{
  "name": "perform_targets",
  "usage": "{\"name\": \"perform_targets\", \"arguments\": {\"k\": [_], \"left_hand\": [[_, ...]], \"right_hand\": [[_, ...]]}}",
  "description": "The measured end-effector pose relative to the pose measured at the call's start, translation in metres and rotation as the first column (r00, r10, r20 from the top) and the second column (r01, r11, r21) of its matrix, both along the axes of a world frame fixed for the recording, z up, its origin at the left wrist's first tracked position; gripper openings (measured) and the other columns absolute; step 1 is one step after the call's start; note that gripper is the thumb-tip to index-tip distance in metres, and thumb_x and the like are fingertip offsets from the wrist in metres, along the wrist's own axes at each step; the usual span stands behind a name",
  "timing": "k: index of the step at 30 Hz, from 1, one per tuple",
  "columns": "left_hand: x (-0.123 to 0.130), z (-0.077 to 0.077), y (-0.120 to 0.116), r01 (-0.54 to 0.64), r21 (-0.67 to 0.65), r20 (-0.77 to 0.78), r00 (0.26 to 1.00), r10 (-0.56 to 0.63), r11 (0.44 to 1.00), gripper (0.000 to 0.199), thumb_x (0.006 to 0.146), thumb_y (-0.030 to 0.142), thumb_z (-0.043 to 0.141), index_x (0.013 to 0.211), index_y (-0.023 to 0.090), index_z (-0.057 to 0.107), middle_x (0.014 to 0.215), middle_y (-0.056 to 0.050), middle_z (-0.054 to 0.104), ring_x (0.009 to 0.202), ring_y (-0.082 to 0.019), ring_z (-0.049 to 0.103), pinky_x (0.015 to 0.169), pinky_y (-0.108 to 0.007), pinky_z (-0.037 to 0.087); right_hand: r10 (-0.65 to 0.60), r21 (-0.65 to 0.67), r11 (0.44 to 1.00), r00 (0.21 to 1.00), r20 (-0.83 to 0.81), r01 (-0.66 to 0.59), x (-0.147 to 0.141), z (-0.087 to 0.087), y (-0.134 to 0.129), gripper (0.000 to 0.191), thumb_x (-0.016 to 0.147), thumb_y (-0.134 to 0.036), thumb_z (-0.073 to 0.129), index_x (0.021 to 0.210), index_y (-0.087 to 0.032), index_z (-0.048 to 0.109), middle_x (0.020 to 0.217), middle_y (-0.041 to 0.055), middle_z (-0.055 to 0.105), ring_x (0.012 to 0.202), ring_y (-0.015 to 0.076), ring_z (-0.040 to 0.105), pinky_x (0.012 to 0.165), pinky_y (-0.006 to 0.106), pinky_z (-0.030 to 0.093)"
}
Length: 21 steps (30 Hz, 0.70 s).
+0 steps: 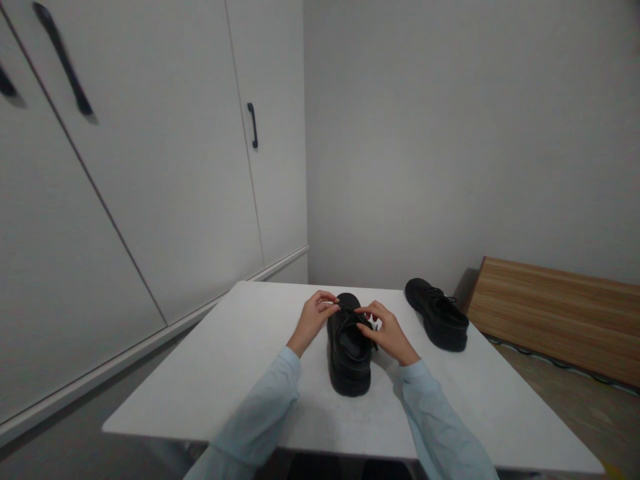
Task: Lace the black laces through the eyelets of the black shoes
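A black lace-up shoe stands upright on the white table, its heel toward me and its toe pointing away. At the left of its lacing, my left hand pinches part of the black shoelace between thumb and fingers. My right hand is at the right side of the lacing, thumb and fingertips closed on the lace too. A lace end hangs near the right fingers. The exact path of the lace between both hands is too dark and small to make out.
A second black shoe, laced, stands at the table's right rear. Beyond the right edge leans a wood-grain panel. White cabinets with dark handles line the left, and a pale wall rises behind the table.
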<state>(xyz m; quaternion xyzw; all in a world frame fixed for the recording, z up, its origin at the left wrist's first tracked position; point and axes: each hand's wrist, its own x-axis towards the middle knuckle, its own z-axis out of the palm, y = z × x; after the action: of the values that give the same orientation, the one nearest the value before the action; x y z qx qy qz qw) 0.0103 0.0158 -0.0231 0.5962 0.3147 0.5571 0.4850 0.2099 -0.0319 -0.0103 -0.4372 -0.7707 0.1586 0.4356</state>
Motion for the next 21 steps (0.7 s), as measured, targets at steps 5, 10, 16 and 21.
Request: {"name": "perform_targets", "arguments": {"k": [5,10,16,21], "left_hand": [[-0.008,-0.001,0.005,-0.045,-0.006,-0.101,0.994,0.044,0.999,0.032,0.066,0.033,0.072,0.089,0.015,0.059,0.090,-0.005,0.065,0.081,-0.015,0.063,0.076,-0.028,0.048],[-0.013,-0.007,0.009,-0.003,-0.029,-0.352,0.936,-0.007,1.000,0.029,0.062,0.034,0.075,0.081,0.013,0.068,0.078,-0.006,0.067,0.066,-0.015,0.057,0.065,-0.027,0.044],[-0.013,-0.007,0.009,0.054,0.058,-0.406,0.914,-0.026,0.997,0.018,0.065,0.029,0.072,0.076,0.015,0.071,0.082,-0.008,0.071,0.074,-0.017,0.059,0.071,-0.029,0.043],[-0.012,-0.005,0.007,0.041,0.087,-0.414,0.910,-0.001,0.995,0.017,0.068,0.029,0.070,0.077,0.015,0.070,0.080,-0.006,0.069,0.073,-0.016,0.059,0.071,-0.028,0.044]], "right_hand": [[0.019,0.017,1.000,1.000,-0.005,-0.019,0.001,-0.003,0.001,0.025,0.075,-0.022,0.065,0.100,-0.023,0.064,0.088,0.0027,0.052,0.089,0.0198,0.052,0.081,0.035,0.042],[0.041,0.036,0.999,0.999,-0.008,-0.041,0.001,-0.005,0.002,0.025,0.074,-0.022,0.066,0.099,-0.023,0.062,0.098,0.0045,0.052,0.100,0.0221,0.050,0.090,0.039,0.041],[0.088,0.036,0.995,0.996,0.010,-0.088,0.002,-0.005,0.003,0.027,0.075,-0.024,0.065,0.101,-0.023,0.058,0.104,0.0057,0.054,0.105,0.0229,0.050,0.094,0.041,0.039],[0.098,0.030,0.995,0.995,0.012,-0.098,0.002,-0.006,0.003,0.027,0.076,-0.024,0.065,0.101,-0.023,0.057,0.106,0.0061,0.054,0.107,0.0228,0.050,0.096,0.040,0.039]]}}
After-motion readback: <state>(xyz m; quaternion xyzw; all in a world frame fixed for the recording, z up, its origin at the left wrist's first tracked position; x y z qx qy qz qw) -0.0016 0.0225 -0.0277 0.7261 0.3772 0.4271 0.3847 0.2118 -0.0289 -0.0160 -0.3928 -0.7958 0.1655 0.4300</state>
